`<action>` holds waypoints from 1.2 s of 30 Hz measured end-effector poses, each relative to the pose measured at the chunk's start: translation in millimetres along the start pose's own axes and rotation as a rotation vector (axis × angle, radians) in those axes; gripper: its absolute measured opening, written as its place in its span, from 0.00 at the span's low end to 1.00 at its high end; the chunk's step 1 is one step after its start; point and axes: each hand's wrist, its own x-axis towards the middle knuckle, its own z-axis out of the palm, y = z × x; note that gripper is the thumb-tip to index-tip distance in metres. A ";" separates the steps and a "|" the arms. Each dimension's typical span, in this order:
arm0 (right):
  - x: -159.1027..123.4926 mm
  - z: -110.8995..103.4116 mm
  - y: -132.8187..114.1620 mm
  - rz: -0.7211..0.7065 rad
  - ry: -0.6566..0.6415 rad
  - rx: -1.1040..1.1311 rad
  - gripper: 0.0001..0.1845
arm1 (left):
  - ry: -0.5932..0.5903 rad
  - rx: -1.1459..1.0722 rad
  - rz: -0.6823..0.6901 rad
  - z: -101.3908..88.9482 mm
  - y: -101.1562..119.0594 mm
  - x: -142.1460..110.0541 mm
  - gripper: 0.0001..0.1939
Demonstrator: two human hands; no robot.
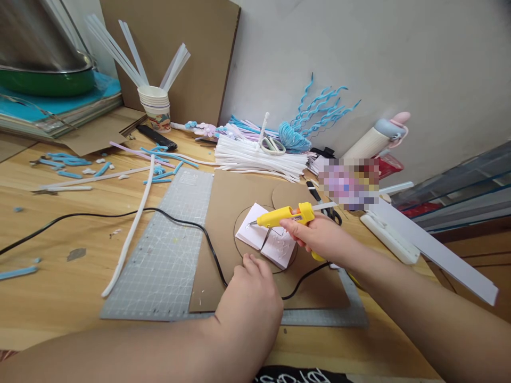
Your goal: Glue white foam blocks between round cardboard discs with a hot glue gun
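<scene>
A black cord crosses the gridded cutting mat and brown cardboard sheet, passing behind the left hand. A fuzzy white stem overlaps the mat's left edge. Beyond the sheet lie bundled white stems and wavy blue stems; stacked paper cups hold translucent sticks. The right hand wraps its fingers around the yellow plastic glue gun, nozzle at flat white pieces within a drawn circle. Left fingers lie close together near these; whether they pinch is indeterminable.
</scene>
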 end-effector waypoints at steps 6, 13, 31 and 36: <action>6.1 1.7 7.4 0.008 0.044 0.058 0.22 | -0.004 0.007 0.006 4.3 -0.2 0.8 0.20; 9.4 0.6 5.8 -0.029 0.076 0.057 0.23 | 0.028 -0.006 -0.002 6.0 0.3 2.0 0.20; 8.5 -6.4 5.1 -0.064 0.015 0.101 0.22 | 0.014 0.012 -0.007 4.8 -0.7 1.3 0.19; 10.8 -1.9 5.9 -0.035 0.049 0.080 0.22 | 0.045 0.022 -0.018 6.2 0.4 1.0 0.19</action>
